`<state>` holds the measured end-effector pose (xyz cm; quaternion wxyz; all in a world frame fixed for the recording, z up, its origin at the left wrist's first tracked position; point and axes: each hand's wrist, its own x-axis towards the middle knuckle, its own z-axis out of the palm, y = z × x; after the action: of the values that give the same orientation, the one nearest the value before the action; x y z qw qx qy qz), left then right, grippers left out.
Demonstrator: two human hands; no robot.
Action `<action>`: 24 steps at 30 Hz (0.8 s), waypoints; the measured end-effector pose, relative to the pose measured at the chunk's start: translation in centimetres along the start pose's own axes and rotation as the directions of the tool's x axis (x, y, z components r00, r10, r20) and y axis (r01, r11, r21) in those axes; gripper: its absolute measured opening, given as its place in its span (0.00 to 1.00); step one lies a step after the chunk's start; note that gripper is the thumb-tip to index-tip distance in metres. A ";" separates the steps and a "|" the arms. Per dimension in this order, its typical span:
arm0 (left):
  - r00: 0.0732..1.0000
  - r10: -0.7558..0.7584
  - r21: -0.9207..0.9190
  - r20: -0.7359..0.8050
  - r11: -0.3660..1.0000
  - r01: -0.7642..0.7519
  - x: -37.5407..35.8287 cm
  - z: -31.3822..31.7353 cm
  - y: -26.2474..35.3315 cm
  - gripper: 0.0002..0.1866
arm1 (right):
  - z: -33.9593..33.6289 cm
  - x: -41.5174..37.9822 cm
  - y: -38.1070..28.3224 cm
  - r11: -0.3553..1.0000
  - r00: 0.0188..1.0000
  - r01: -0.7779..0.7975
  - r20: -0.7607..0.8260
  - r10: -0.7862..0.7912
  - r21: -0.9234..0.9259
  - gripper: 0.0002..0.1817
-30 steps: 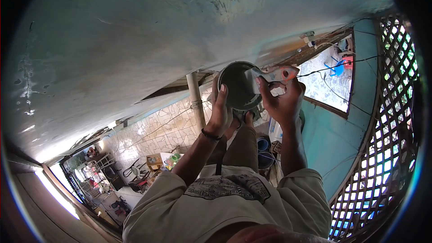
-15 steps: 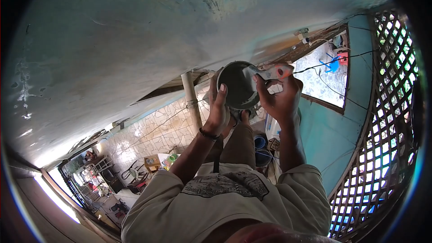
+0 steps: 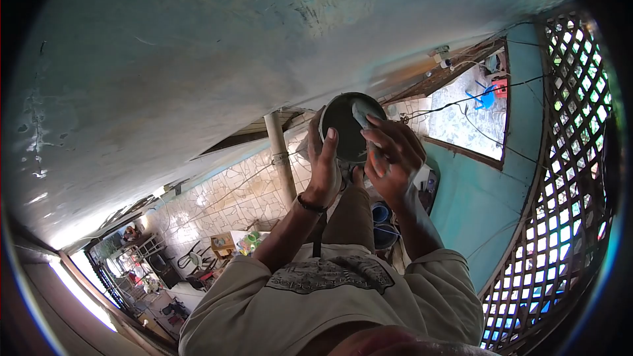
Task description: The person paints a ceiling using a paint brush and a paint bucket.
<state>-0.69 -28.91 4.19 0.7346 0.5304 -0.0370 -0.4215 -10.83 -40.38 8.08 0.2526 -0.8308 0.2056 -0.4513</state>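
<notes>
In front of my chest, my left hand is closed around the side of a round, dark-walled paint can, thumb along the near side. The can's mouth faces me and its inside looks dark grey-green. My right hand grips a paintbrush over the can's right side. Its grey, paint-smeared end shows above the fingers, pointing into the opening. Part of the handle is hidden by my fingers, with some orange showing between them.
A large, patchy blue-grey painted surface fills the upper view. A pale post and hanging wires are close by. Dark buckets sit below. To the right are a window opening and wooden lattice. Furniture stands lower left.
My right hand has moved left and turned, bringing the paintbrush from lying sideways across the rim to a steeper angle over the can. My left hand still holds the can.
</notes>
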 end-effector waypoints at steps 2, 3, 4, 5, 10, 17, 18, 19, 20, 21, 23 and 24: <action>1.000 0.001 -0.007 0.010 1.000 -0.001 0.1 -0.3 -0.1 0.39 | 0.3 -0.8 1.2 0.998 0.996 0.007 -0.086 -0.002 0.067 0.24; 1.000 0.016 -0.011 0.012 1.000 -0.016 0.3 -0.5 -0.2 0.38 | 0.3 -0.9 1.6 0.995 0.992 -0.006 -0.128 0.019 0.103 0.25; 0.999 0.030 -0.015 0.014 0.999 -0.030 0.4 -0.7 -0.4 0.37 | 0.0 -0.8 1.7 0.987 0.983 -0.060 -0.164 0.085 0.149 0.28; 0.999 0.042 -0.010 0.002 0.999 -0.041 0.7 -1.2 -1.0 0.36 | -0.2 -0.7 1.7 0.974 0.969 -0.112 -0.197 0.151 0.195 0.31; 1.000 0.018 -0.128 -0.012 0.992 -0.019 1.0 -2.9 -2.4 0.34 | -0.8 -0.6 3.6 0.257 0.478 -0.629 0.105 0.872 0.733 0.16; 0.994 0.111 -0.051 0.022 0.993 -0.109 1.2 -2.3 -0.6 0.33 | 0.3 -4.0 7.2 -0.362 0.415 -0.446 0.548 0.726 0.818 0.15; 0.994 0.100 -0.062 0.031 0.993 -0.098 1.4 -2.6 -0.8 0.34 | 0.3 -4.1 7.5 -0.383 0.484 -0.439 0.574 0.661 0.812 0.18; 0.996 0.087 -0.085 0.035 0.993 -0.084 1.6 -2.8 -0.8 0.34 | 0.5 -3.7 7.3 -0.406 0.453 -0.434 0.585 0.673 0.804 0.16; 0.996 0.075 -0.107 0.040 0.992 -0.070 1.7 -2.9 -0.7 0.34 | 0.7 -3.3 6.9 -0.429 0.424 -0.428 0.596 0.682 0.796 0.14; 0.997 0.061 -0.139 0.040 0.989 -0.055 1.6 -3.0 -0.7 0.35 | 0.9 -2.9 6.7 -0.451 0.399 -0.420 0.607 0.687 0.787 0.12; 0.998 0.045 -0.162 0.043 0.986 -0.038 1.4 -3.1 -0.3 0.36 | 0.9 -2.4 6.3 -0.520 0.447 -0.385 0.647 0.618 0.763 0.12; 0.997 0.055 -0.153 0.044 0.987 -0.048 1.2 -3.1 0.0 0.36 | 0.9 -1.6 6.1 -0.514 0.463 -0.375 0.636 0.618 0.772 0.12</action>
<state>1.68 -27.39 2.33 0.7824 0.4615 -0.0364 -0.4166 -11.55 -44.08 2.92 0.9205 -0.0813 0.2283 -0.3064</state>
